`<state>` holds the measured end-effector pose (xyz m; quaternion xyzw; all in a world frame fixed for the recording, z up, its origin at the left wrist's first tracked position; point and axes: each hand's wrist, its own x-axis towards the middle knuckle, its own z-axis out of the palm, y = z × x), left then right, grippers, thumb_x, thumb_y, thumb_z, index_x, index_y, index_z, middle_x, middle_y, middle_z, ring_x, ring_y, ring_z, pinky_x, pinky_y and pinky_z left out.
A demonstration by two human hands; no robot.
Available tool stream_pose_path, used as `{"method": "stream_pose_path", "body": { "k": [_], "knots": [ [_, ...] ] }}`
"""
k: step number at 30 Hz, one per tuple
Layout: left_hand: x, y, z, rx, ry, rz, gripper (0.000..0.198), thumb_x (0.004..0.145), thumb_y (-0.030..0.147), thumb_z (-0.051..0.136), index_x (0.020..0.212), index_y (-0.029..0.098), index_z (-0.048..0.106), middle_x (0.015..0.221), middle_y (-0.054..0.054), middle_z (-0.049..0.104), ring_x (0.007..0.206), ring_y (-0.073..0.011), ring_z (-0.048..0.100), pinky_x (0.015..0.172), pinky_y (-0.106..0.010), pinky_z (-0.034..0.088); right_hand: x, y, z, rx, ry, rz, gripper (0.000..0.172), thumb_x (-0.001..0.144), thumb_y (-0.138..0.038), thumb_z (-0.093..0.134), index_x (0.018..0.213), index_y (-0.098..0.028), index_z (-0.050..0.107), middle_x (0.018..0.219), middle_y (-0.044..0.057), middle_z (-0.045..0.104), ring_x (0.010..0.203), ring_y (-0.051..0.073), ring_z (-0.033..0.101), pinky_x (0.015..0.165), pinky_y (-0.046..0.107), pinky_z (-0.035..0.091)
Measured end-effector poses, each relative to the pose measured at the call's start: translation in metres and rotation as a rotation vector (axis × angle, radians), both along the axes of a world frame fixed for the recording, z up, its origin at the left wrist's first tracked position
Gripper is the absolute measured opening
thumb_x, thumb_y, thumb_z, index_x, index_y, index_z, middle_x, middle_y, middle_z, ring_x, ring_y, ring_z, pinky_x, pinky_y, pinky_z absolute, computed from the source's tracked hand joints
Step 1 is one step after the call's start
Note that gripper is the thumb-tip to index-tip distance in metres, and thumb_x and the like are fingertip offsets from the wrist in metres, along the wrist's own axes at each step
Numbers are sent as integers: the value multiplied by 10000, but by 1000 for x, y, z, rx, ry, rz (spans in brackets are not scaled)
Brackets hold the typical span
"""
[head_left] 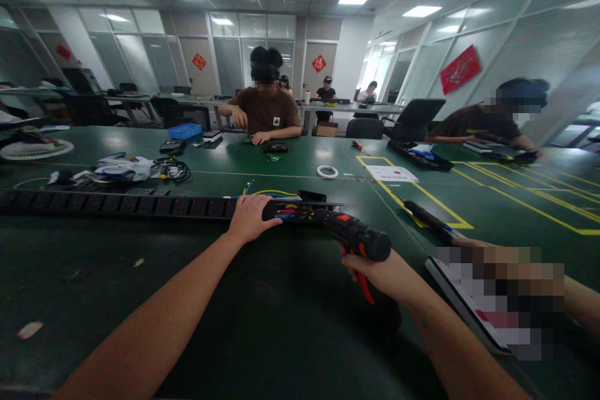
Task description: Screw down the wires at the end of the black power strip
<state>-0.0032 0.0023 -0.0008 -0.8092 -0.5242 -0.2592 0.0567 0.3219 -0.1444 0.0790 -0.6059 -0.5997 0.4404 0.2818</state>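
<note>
A long black power strip (154,206) lies across the green table. Near its right end the housing is uncovered, and coloured wires (290,208) show inside. My left hand (252,217) grips the strip just left of these wires, thumb on the near side and fingers over the top. My right hand (375,270) is wrapped round the handle of a black and orange cordless drill (354,236). The drill's nose points left at the strip's open end; its tip and any contact there are hard to make out.
At right, another person's hand (473,250) is beside a black-handled tool (429,219) and a white-topped pad (469,306). A tape roll (327,172), red screwdriver (360,147), black tray (417,156), cable bundle (173,169) and blue basket (184,131) lie beyond. Co-workers sit opposite.
</note>
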Motion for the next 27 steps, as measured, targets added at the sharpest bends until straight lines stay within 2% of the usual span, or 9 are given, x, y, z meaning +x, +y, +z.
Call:
{"method": "stream_pose_path", "body": {
  "k": [11, 19, 27],
  "knots": [
    [-2, 2, -2, 0, -4, -2, 627, 966, 655, 789, 1419, 229, 709, 1465, -150, 740, 1371, -394, 652, 1201, -558, 413, -2, 0, 4, 1, -25, -14, 156, 755, -291, 699, 888, -215, 667, 651, -25, 652, 636, 197, 668, 635, 318, 531],
    [-1, 2, -1, -17, -23, -4, 622, 961, 656, 787, 1416, 238, 718, 1460, -141, 741, 1372, -400, 647, 1205, -562, 404, 0, -1, 0, -22, -21, -34, 283, 773, -257, 716, 1050, -199, 713, 653, -36, 655, 635, 193, 660, 633, 312, 522],
    [-1, 2, -2, 4, -5, 3, 633, 965, 660, 781, 1419, 225, 715, 1460, -151, 741, 1372, -406, 645, 1201, -567, 405, -7, -2, 2, -16, -1, -55, 249, 781, -254, 715, 1025, -204, 709, 650, -39, 653, 628, 187, 663, 626, 304, 526]
  ]
}}
